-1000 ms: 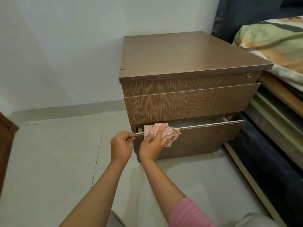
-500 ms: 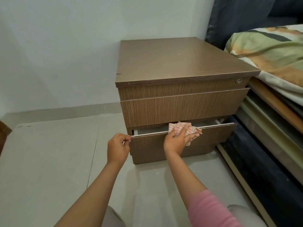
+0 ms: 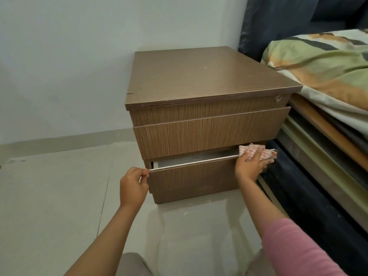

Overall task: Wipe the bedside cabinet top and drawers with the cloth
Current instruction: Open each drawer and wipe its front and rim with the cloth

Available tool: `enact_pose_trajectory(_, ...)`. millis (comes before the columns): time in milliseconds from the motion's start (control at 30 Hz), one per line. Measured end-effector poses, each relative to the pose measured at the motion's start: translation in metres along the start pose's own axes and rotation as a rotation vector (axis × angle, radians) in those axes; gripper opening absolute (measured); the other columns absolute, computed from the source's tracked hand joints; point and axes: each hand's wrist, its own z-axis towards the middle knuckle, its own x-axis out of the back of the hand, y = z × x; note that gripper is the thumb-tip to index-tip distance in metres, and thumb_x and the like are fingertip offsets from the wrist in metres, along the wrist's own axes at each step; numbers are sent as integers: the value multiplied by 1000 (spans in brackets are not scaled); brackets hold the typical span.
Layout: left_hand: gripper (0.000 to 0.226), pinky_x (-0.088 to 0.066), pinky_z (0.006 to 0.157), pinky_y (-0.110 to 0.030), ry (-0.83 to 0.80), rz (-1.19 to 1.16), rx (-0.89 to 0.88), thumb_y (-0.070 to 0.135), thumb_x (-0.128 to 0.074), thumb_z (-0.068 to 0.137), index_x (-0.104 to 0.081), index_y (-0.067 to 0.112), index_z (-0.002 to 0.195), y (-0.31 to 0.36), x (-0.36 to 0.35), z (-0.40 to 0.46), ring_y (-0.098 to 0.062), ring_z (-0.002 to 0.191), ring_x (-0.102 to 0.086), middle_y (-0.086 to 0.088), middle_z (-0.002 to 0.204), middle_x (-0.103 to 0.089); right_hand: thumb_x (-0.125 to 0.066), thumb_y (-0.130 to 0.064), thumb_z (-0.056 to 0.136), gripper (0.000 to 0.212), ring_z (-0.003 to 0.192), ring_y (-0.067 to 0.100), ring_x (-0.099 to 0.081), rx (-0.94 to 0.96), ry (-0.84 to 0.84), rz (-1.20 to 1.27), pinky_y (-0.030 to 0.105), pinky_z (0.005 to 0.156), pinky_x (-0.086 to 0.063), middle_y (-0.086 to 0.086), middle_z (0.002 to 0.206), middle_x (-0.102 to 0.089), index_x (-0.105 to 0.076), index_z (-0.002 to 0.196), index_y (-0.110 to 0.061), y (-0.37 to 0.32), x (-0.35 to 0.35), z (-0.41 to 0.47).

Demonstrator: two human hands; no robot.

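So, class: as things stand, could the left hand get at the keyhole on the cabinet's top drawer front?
Probably not without letting go. The left hand pinches the left end of the open bottom drawer's top edge, while the keyhole sits at the far right of the top front. Nothing blocks the way; it is just a long reach across.

— Where is there room to reach around the bedside cabinet (image 3: 207, 108)?

— Its left side faces open floor (image 3: 55, 206), and the floor in front is open too. The cabinet top is bare. The bottom drawer (image 3: 191, 178) stands pulled out a little, leaving a narrow slot between its top edge and the shut drawer above.

— What blocks the way?

— A bed (image 3: 328, 120) stands just beside the cabinet's right side, leaving only a thin gap at the drawer's right corner. The right hand (image 3: 251, 166) and cloth (image 3: 256, 153) fill that corner. The left hand (image 3: 133, 186) grips the drawer's left corner. A wall (image 3: 79, 66) closes off the back.
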Motion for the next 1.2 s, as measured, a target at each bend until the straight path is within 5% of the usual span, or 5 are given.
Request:
enact_pose_trajectory(200, 17, -45, 69, -21, 15, 0, -57, -12, -67, 74, -70, 4, 80, -5, -3, 0, -15, 72, -59, -8, 79, -67, -36, -35, 98, 59, 144, 40, -2, -24, 29, -24, 60, 108, -28, 14, 155, 20, -4, 147, -40, 10, 11, 30)
enact_pose_trajectory(367, 17, -47, 69, -24, 42, 3, -101, -12, -67, 72, -70, 3, 80, -6, -5, -2, -18, 73, -61, -8, 79, -66, -33, -35, 99, 55, 141, 40, -20, -3, 69, 42, 47, 110, -29, 16, 157, 13, -8, 148, -35, 18, 18, 47)
enact_pose_trajectory(700, 22, -49, 69, -24, 140, -25, -179, -17, -63, 69, -68, 2, 79, -14, -15, -6, -21, 76, -61, -10, 81, -66, -30, -36, 99, 47, 132, 27, -40, 1, 326, 337, 37, 105, -36, 7, 152, -31, -24, 146, -35, 27, 3, 66)
enact_pose_trajectory(1000, 19, -39, 71, -3, 172, -23, -168, -16, -63, 69, -68, 0, 76, -14, -18, -5, -19, 74, -60, -13, 79, -66, -30, -30, 100, 50, 131, 26, -41, 70, 213, 465, 38, 100, -40, 4, 155, -22, -14, 145, -44, 34, -35, 5)
enact_pose_trajectory(1200, 19, -38, 69, -2, 189, -44, -163, -17, -63, 68, -68, 0, 75, -15, -18, -5, -19, 72, -59, -12, 77, -66, -30, -32, 100, 53, 136, 27, -34, 94, 166, 418, 38, 104, -34, 2, 158, -14, -8, 146, -43, 44, -39, 4)
